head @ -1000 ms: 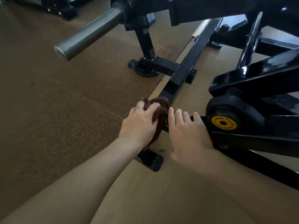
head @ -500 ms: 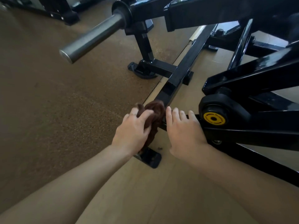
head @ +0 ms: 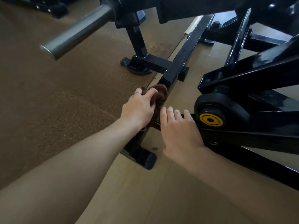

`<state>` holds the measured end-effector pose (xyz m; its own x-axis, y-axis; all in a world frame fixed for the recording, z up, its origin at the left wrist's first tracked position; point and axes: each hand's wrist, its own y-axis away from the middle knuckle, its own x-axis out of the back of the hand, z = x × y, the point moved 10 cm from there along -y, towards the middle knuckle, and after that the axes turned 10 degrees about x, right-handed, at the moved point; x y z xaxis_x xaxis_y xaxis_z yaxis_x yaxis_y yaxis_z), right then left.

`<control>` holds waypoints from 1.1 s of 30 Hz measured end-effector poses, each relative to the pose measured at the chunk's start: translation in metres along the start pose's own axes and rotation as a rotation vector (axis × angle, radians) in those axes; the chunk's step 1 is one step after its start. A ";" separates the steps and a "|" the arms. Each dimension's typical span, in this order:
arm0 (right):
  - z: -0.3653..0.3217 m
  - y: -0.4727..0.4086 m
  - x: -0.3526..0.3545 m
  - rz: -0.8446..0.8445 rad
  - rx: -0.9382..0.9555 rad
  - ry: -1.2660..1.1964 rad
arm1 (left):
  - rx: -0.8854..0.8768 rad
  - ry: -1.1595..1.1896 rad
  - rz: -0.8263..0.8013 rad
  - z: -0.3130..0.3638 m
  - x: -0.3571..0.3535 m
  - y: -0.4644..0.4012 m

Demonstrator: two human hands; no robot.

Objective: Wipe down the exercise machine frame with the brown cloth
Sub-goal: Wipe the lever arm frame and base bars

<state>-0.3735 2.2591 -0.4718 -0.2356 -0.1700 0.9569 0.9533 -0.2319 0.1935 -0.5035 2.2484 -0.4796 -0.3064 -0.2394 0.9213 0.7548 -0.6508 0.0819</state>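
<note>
The black exercise machine frame has a long square bar running from the far right down to a foot plate near me. A bunched brown cloth sits against that bar's left side. My left hand grips the cloth and presses it to the bar; a ring shows on one finger. My right hand rests on a lower cross bar just right of the cloth, fingers curled over its top edge.
A grey steel weight peg juts out toward the left above the floor. A black pivot with a yellow disc lies right of my right hand. A bolted foot plate sits below. The floor is brown carpet on the left and tan boards beneath the machine.
My left hand has slid the cloth a little farther up along the bar, away from me. My right hand stays on the cross bar.
</note>
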 end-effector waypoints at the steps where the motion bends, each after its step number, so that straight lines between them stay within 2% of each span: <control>1: 0.001 0.000 0.000 0.006 0.003 -0.009 | 0.001 -0.009 -0.008 0.008 -0.003 -0.015; 7: 0.002 -0.001 0.002 0.015 -0.008 -0.048 | -0.005 0.035 -0.033 0.025 -0.008 -0.051; 12: -0.006 0.007 0.003 -0.036 0.031 0.106 | -0.005 0.102 -0.039 -0.001 -0.003 -0.008; 16: -0.001 0.032 0.014 -0.009 -0.021 0.068 | -0.014 0.123 -0.016 -0.033 0.005 0.051; 18: -0.008 0.058 0.011 -0.018 0.035 0.097 | -0.054 0.094 0.014 -0.039 0.010 0.074; 21: -0.013 0.103 0.000 -0.105 0.108 0.063 | -0.094 0.088 0.014 -0.035 0.016 0.081; 23: -0.002 0.122 0.012 -0.091 0.060 -0.024 | -0.108 0.125 0.043 -0.026 0.022 0.076; 24: 0.008 0.128 0.020 -0.060 0.007 -0.083 | -0.122 0.165 0.071 -0.017 0.026 0.073; 27: 0.024 0.139 0.046 0.219 -0.024 -0.085 | -0.242 0.361 0.084 0.035 0.024 0.067; 29: 0.027 0.138 0.064 0.356 -0.021 -0.069 | -0.332 0.347 0.049 0.073 0.010 0.071; 33: 0.033 0.130 0.077 0.418 -0.043 -0.002 | -0.336 0.356 0.035 0.078 -0.001 0.074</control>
<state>-0.2612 2.2471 -0.3662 0.1704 -0.2559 0.9516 0.9579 -0.1833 -0.2208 -0.4020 2.2563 -0.4452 -0.5078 -0.4584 0.7294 0.5570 -0.8206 -0.1279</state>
